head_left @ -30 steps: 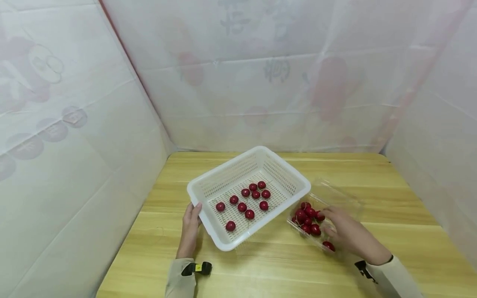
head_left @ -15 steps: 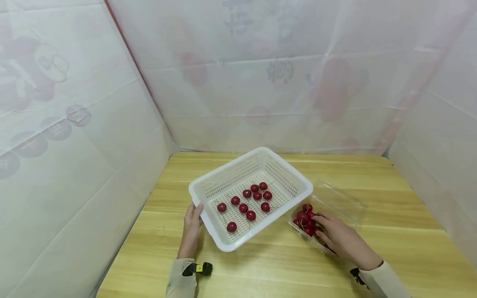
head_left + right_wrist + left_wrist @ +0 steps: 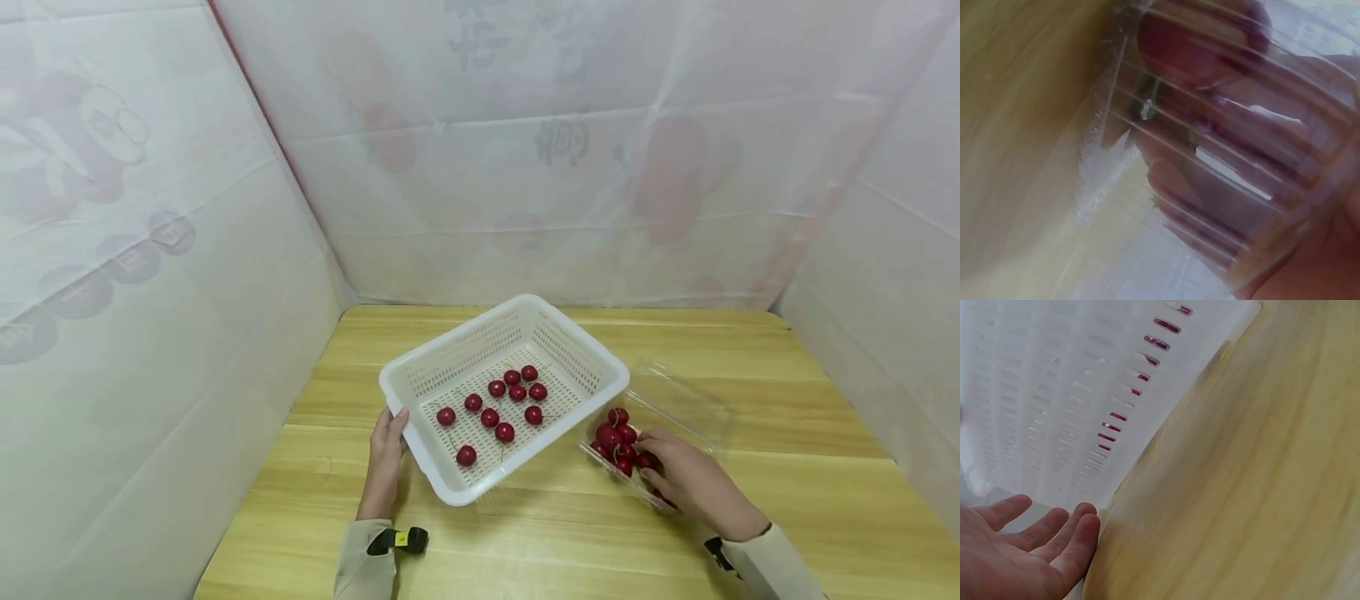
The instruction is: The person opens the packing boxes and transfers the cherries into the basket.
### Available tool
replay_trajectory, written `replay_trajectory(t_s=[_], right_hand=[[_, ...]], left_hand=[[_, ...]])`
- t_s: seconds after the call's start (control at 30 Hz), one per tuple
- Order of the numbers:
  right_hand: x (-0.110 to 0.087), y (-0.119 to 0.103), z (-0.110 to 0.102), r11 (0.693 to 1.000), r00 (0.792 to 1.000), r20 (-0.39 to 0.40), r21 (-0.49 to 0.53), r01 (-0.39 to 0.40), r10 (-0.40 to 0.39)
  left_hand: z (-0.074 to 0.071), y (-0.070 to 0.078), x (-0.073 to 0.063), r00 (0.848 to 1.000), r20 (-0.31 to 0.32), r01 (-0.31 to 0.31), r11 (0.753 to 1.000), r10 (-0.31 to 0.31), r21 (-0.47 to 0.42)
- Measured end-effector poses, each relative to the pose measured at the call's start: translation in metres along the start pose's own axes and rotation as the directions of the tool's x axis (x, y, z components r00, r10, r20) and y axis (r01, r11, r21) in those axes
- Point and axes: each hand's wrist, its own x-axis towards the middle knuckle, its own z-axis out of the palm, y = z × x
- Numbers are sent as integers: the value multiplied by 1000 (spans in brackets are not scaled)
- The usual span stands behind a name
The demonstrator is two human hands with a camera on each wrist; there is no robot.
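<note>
My left hand [image 3: 384, 454] holds the left end of a white plastic basket [image 3: 431, 477], thumb over the rim and fingers outside, below it. The left wrist view shows those fingers [image 3: 1063, 534] by the slotted basket wall [image 3: 1172, 375]. Several red cherries [image 3: 490, 417] with stems lie spread over the basket floor. My right hand [image 3: 693, 483] reaches into a clear plastic box [image 3: 626, 483] of cherries [image 3: 609, 435]. A cherry [image 3: 647, 460] lies between its thumb and fingers; whether they pinch it is unclear. Through the box wall, the right wrist view shows a blurred cherry [image 3: 1200, 44] beside the fingers.
The box's clear lid [image 3: 686, 404] lies folded back behind it. Basket and box stand side by side on a wooden table [image 3: 540, 550]. Pale printed sheets [image 3: 480, 183] rise at the back and both sides.
My right hand has shifted left and deeper among the cherries in the box, and some cherries there have rolled. My left hand and the basket have stayed about the same.
</note>
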Motion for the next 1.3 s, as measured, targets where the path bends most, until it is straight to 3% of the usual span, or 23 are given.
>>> replay_trajectory(t_s=[0.37,0.53,0.63,0.83,0.93,1.03,1.17,1.23,1.3], right_hand=[[-10,10,-11,994,998,2,91,-58,58],[-11,13,-20,992,994,-107,129,3,11],[-11,15,-31,992,989,-147,122,23,-5],[-4,19,-59,992,994,-100,123,-28,40],[2,20,-75,994,993,-120,110,-11,24],[12,18,-88,995,977,-206,77,66,-49],[30,14,-102,980,925,-335,24,200,-180],[40,11,-108,973,913,-348,17,232,-212],[50,7,-113,971,919,-329,17,237,-219]], left_hand=[[-1,0,0,1000,2,18,1000,-18,-3],[-1,1,0,1000,3,12,1000,-12,-8],[-1,1,0,1000,2,12,1000,-12,-7],[1,1,0,1000,-7,19,1000,-19,-9],[1,1,0,1000,-4,14,1000,-14,-14],[0,1,0,1000,2,8,1000,-8,-15],[0,0,1,1000,0,9,1000,-9,-17],[0,0,1,1000,5,4,1000,-4,-14],[0,-1,1,1000,4,2,1000,-2,-14]])
